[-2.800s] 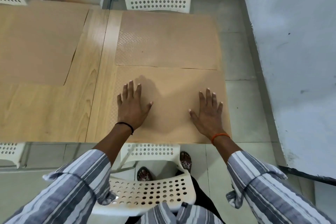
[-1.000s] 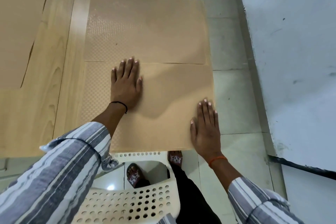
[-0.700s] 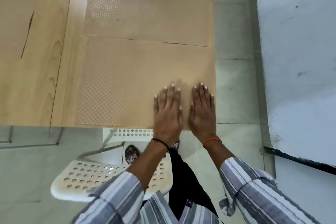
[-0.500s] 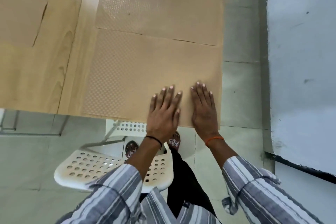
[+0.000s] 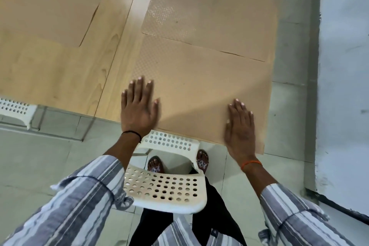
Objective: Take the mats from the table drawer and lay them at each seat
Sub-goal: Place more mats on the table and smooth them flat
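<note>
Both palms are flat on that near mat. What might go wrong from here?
The near mat overhangs the table at its near right corner, under the right hand; pressing there might tip or slide it off. Its far edge meets the far mat, so pushing forward with the left hand may ruck that one.

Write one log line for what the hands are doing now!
left hand: flat on near mat | right hand: flat on near mat | far mat: laid

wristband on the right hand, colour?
Orange, on the wristband below the right hand; head view.
</note>
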